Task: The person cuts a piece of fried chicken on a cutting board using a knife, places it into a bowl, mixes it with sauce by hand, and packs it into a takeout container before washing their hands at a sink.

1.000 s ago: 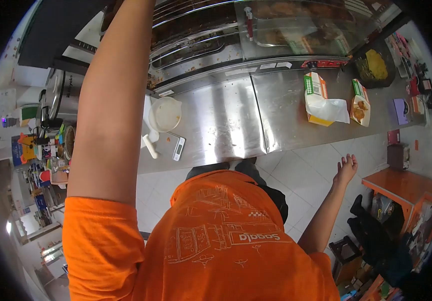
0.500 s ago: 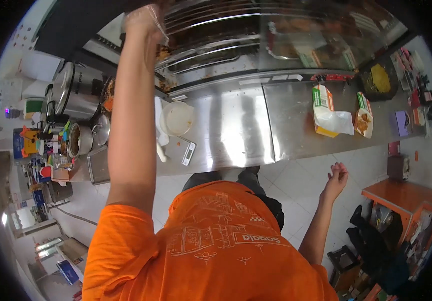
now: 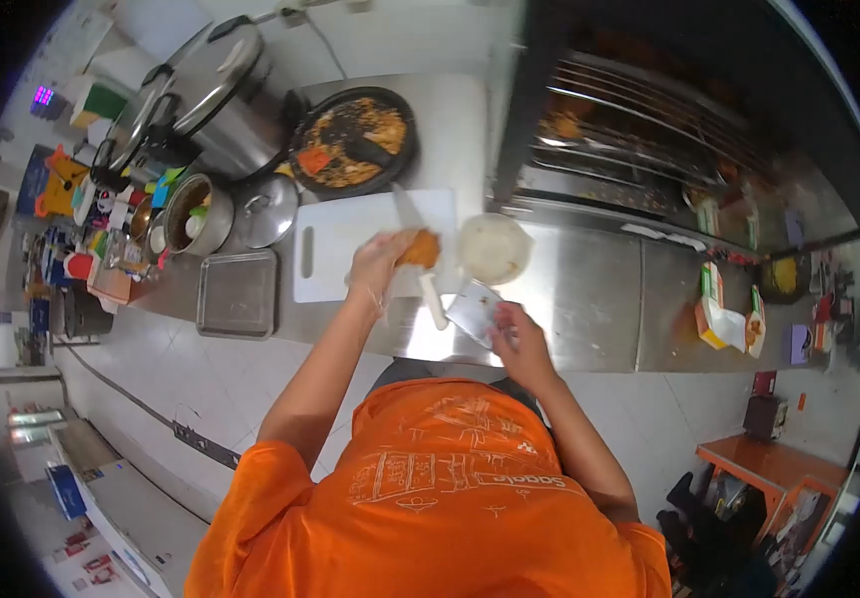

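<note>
A piece of orange-brown fried food (image 3: 420,249) is in my left hand (image 3: 378,267), whose closed fingers grip it over the white cutting board (image 3: 325,269). A thin clear glove shows at that wrist. Beneath and beside the food lies a knife (image 3: 433,302), its blade on the board and its white handle towards me. My right hand (image 3: 519,344) has its curled fingers on the right edge of a silver kitchen scale (image 3: 470,309), and its display end is covered. Just behind the scale stands a pale bowl (image 3: 495,247).
A black pan (image 3: 355,184) with browned food sits behind the board. To the left are a lidded steel cooker (image 3: 240,95), a pot (image 3: 212,224), a lid (image 3: 268,211) and a metal tray (image 3: 236,314). A glass display cabinet (image 3: 639,214) rises at the right, near food boxes (image 3: 721,324).
My view has turned left. My left hand has come out of the cabinet to the board with the fried food. The right hand has risen from my side to the scale.
</note>
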{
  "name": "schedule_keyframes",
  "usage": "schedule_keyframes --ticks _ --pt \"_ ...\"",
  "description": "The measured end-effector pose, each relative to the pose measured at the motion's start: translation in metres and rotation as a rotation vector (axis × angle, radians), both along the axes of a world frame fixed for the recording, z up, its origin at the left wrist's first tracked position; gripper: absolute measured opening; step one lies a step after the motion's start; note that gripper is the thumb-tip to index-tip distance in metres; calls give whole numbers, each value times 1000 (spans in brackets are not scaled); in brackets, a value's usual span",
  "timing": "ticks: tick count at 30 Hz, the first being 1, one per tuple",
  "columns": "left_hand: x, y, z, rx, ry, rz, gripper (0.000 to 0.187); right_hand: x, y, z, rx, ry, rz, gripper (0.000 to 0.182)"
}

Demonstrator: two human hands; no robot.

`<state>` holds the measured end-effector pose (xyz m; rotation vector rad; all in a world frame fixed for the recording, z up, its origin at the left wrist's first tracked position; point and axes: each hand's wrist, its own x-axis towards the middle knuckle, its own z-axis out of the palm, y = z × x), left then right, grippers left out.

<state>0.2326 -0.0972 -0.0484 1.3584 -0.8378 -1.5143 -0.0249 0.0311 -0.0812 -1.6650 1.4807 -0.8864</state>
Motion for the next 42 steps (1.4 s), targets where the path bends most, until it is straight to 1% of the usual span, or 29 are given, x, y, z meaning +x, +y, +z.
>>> schedule_keyframes --ticks 1,2,3,4,7,9,10,11,13,14,15,17,19,20,21,24,25,26,27,28,29,31,32,33,35,36,39,41,42 --pt "38 -1 -36 -5 11 15 27 35 -13 -13 -124 152 58 49" --pt "73 -2 -71 78 -79 55 28 66 -26 -15 -130 164 71 49" --pt "97 -4 -88 167 -168 93 29 95 -38 -16 -126 342 109 55" --pt "110 -5 -88 168 -153 101 29 115 -48 -18 -120 521 145 60" --pt "127 -5 -87 142 -519 -97 37 152 -66 -35 34 678 144 66" --pt "136 -3 -81 118 -759 -239 43 161 -77 -45 49 722 136 66" --pt "145 -3 -81 111 -848 -351 43 165 -82 -50 61 780 93 58" --pt "158 2 -80 115 -834 -350 43 167 -84 -55 72 838 50 51" --pt "185 16 -89 -231 -1148 -345 34 172 -82 -42 175 785 37 45" --pt "193 18 -94 -266 -1189 -297 29 174 -79 -28 228 750 41 39" --pt "203 20 -104 -259 -1180 -295 29 179 -76 -10 280 714 45 34" --pt "217 26 -124 -584 -1059 -404 26 189 -74 10 282 643 33 26" --pt "213 38 -120 -611 -931 -454 29 203 -73 21 238 567 137 19" --pt "209 43 -115 -651 -815 -505 35 212 -78 27 237 680 209 17" --pt "205 47 -121 -650 -807 -503 35 217 -87 30 240 687 210 17" --pt "194 56 -138 -432 -778 -570 47 223 -103 37 318 865 344 20" --pt "192 57 -136 -593 -920 -460 34 221 -102 39 321 871 349 20" --pt "190 59 -135 -751 -1057 -343 29 218 -98 40 346 883 341 20" --pt "189 58 -135 -746 -1049 -338 29 215 -94 41 370 897 332 21" --pt "187 55 -134 -522 -1043 -503 35 215 -83 38 372 932 334 20" --pt "186 51 -133 -293 -1022 -659 50 212 -75 19 372 942 343 20" --pt "184 47 -94 -211 -1061 -729 49 204 -62 -36 413 881 260 18" --pt "185 46 -82 -139 -1109 -813 49 209 -63 -48 447 765 204 21" --pt "184 45 -84 -132 -1106 -810 49 208 -70 -54 450 767 211 21" --pt "185 51 -88 -201 -1133 -742 46 212 -85 -62 254 706 269 21" --pt "186 53 -90 -210 -1142 -754 46 219 -100 -38 311 788 293 21" --pt "176 49 -87 -340 -1186 -681 44 224 -115 28 350 795 377 21" --pt "169 34 -73 -54 -1246 -932 45 219 -92 25 373 795 376 21" --pt "171 39 -88 -55 -1244 -928 45 221 -77 15 416 826 309 20"
